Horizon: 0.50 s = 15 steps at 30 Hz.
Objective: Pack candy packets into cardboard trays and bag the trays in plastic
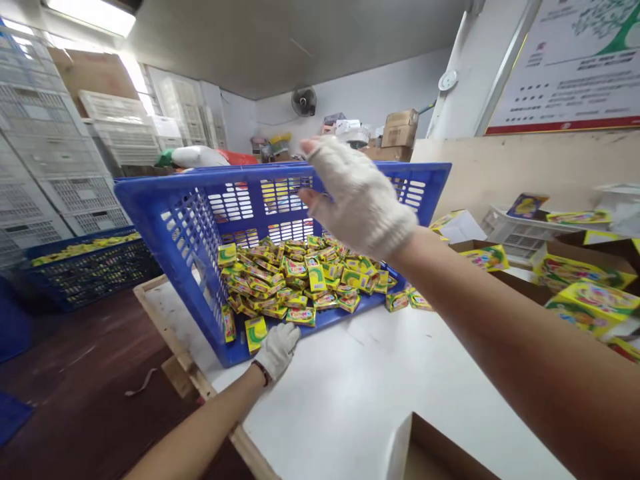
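A blue plastic crate (pixel 165 193) lies tipped on its side on the white table, its mouth facing me. A heap of small yellow-and-green boxes (pixel 300 270) fills its lower part. My left hand (pixel 278 350), in a white fingerless glove, is at the crate's lower rim, beside the nearest boxes, with its fingers bent over the edge. Raised in front of the crate's upper rim, my right hand (pixel 357 193) wears a similar glove. Its thumb and forefinger are apart, and nothing shows between them.
An open cardboard box (pixel 440 457) stands at the table's (pixel 345 387) near edge. To the right are larger yellow printed cartons (pixel 593 303) and a white basket (pixel 515 233). On the floor at left sits a dark crate (pixel 95 273) of yellow items, near stacked white crates (pixel 80 193).
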Each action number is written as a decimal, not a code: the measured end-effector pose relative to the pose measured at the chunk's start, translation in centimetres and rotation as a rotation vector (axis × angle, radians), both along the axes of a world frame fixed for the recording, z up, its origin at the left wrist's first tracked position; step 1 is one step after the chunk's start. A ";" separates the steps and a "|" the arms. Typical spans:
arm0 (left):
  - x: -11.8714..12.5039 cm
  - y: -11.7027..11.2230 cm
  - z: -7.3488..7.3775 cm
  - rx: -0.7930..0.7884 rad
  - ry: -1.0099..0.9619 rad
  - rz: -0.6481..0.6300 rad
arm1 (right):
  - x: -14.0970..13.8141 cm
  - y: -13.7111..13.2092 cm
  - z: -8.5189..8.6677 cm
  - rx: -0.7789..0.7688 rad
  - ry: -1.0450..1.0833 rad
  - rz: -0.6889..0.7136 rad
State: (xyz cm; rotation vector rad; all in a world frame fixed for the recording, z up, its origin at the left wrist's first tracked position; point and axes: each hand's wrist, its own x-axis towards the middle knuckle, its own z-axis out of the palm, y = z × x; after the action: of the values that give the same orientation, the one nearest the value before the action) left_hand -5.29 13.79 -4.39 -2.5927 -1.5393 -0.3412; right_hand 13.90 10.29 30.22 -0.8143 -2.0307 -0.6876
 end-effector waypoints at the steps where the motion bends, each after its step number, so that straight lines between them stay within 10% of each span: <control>1: 0.0 0.3 -0.3 0.000 0.016 0.024 | -1.4 1.4 0.7 -0.071 -0.027 -0.015; 9: -0.1 0.6 -1.1 -0.052 0.084 0.087 | -3.1 4.7 0.3 -0.101 0.009 -0.036; 15: 0.1 0.3 -0.4 -0.079 0.105 0.070 | 1.4 -1.6 -1.0 -0.092 0.042 -0.096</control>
State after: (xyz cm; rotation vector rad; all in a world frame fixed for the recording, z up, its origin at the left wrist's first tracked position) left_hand -5.20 14.04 -4.81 -2.5616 -1.6341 -0.1378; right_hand 15.28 8.67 29.26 -0.9773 -2.0077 -0.6288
